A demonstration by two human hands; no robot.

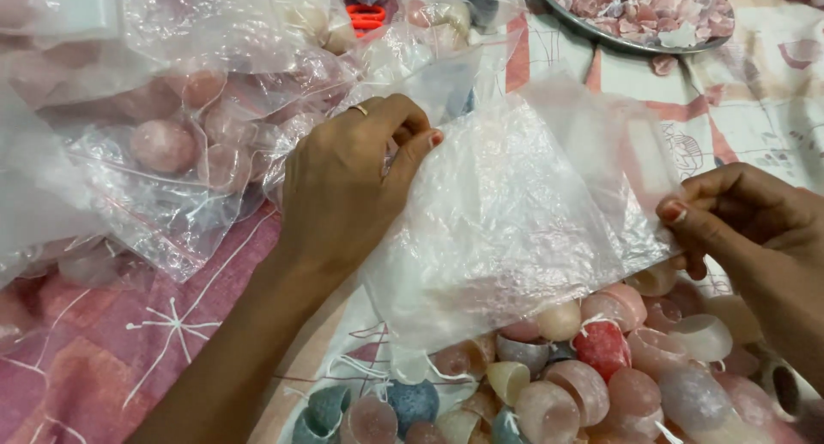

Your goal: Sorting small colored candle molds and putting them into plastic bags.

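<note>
My left hand (348, 187), with a ring on one finger, pinches the upper left edge of a clear plastic bag (515, 212). My right hand (738, 217) grips the same bag at its right edge, thumb on top. The bag is stretched flat between both hands and looks empty. Below it lies a heap of small round wax candles (592, 367) in pink, red, cream and blue-grey, with white wicks.
Filled clear bags of pink candles (180, 144) lie at the upper left. A metal plate of pink wax chips (639, 15) sits at the top right. A red object (366, 18) shows at the top. A patterned pink and white cloth (129, 350) covers the surface.
</note>
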